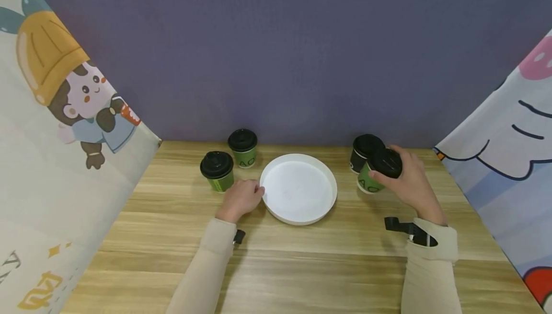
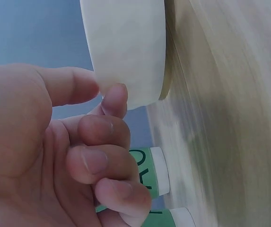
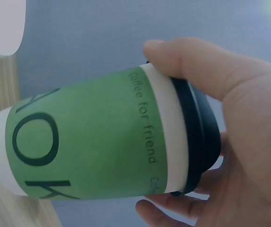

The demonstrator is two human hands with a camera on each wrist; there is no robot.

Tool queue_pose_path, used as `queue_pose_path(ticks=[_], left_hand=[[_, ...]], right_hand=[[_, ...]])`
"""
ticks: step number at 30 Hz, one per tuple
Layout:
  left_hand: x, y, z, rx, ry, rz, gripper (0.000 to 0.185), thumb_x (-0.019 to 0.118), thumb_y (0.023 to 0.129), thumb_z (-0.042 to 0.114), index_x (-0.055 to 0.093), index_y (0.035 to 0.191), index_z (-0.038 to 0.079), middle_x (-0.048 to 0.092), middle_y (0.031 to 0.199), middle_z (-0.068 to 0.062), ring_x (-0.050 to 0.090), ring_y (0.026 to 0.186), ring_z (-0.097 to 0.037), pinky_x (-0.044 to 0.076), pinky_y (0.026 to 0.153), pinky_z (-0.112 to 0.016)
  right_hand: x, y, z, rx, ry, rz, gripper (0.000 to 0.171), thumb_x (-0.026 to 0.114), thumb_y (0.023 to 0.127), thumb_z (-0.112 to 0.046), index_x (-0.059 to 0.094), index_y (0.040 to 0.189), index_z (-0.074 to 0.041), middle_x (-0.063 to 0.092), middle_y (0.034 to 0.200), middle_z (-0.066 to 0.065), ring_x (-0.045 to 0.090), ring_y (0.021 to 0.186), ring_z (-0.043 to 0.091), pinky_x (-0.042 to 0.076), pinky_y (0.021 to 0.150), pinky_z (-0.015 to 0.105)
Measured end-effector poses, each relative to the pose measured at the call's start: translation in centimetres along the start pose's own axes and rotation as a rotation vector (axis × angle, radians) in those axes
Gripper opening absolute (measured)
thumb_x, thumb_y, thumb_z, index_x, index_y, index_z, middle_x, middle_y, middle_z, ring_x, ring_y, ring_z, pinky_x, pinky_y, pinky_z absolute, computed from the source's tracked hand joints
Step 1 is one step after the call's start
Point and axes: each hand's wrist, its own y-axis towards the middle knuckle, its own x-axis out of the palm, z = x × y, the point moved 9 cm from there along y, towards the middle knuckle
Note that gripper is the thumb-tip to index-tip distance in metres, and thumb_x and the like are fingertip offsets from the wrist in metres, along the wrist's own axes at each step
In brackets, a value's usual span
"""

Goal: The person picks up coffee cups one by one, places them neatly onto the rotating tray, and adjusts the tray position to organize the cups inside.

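My left hand [image 1: 241, 198] is at the left rim of a round white tray [image 1: 298, 189]. In the left wrist view the thumb and index finger [image 2: 115, 100] pinch the tray's wall, and the other fingers are curled. My right hand [image 1: 411, 180] grips a green paper coffee cup [image 3: 88, 137] round its black lid [image 1: 387, 162], thumb on one side and fingers on the other. The cup leans slightly; whether its base touches the table cannot be told. Close behind it stands a dark cup [image 1: 366, 147] with a black lid, partly hidden.
Two more green cups with black lids stand left of the tray: a nearer cup [image 1: 217, 171] beside my left hand, and a farther cup [image 1: 243, 147] by the back wall [image 1: 297, 64]. Printed panels flank the wooden table [image 1: 310, 275] on both sides.
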Motion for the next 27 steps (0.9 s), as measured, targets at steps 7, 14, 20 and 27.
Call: queue_pose_path(ticks=[7,14,20,27], left_hand=[[0.1,0.0,0.1,-0.001,0.0,-0.006,0.043,0.057,0.103,0.032,0.049,0.063,0.017,0.048,0.061,0.0,0.047,0.056,-0.018,0.034,0.052,-0.031],[0.0,-0.1,0.3,0.008,0.006,-0.006,0.044,0.056,0.104,0.032,0.049,0.063,0.017,0.049,0.062,0.0,0.048,0.058,-0.018,0.034,0.052,-0.031],[0.1,-0.3,0.5,0.022,0.019,-0.028,0.044,0.054,0.104,0.034,0.048,0.064,0.017,0.047,0.062,-0.001,0.047,0.058,-0.018,0.034,0.054,-0.031],[-0.1,-0.5,0.7,0.033,0.015,-0.026,0.045,0.054,0.105,0.032,0.046,0.063,0.017,0.045,0.061,-0.001,0.045,0.057,-0.019,0.033,0.055,-0.031]], right_hand=[[0.0,0.0,-1.3,-0.034,0.021,0.032,0.097,0.08,0.087,-0.045,0.028,0.161,-0.007,0.03,0.161,0.031,0.021,0.146,0.057,0.025,0.105,0.078],[0.5,0.0,-2.5,-0.089,0.053,0.041,0.095,0.081,0.087,-0.042,0.031,0.16,-0.009,0.032,0.161,0.028,0.022,0.146,0.053,0.025,0.106,0.078],[1.2,0.2,-3.2,-0.104,0.069,0.038,0.094,0.082,0.086,-0.043,0.032,0.16,-0.014,0.032,0.161,0.026,0.024,0.144,0.05,0.027,0.105,0.078],[2.5,0.4,-5.0,-0.164,0.099,0.048,0.09,0.084,0.084,-0.039,0.039,0.157,-0.014,0.038,0.159,0.021,0.029,0.144,0.045,0.029,0.108,0.073]])
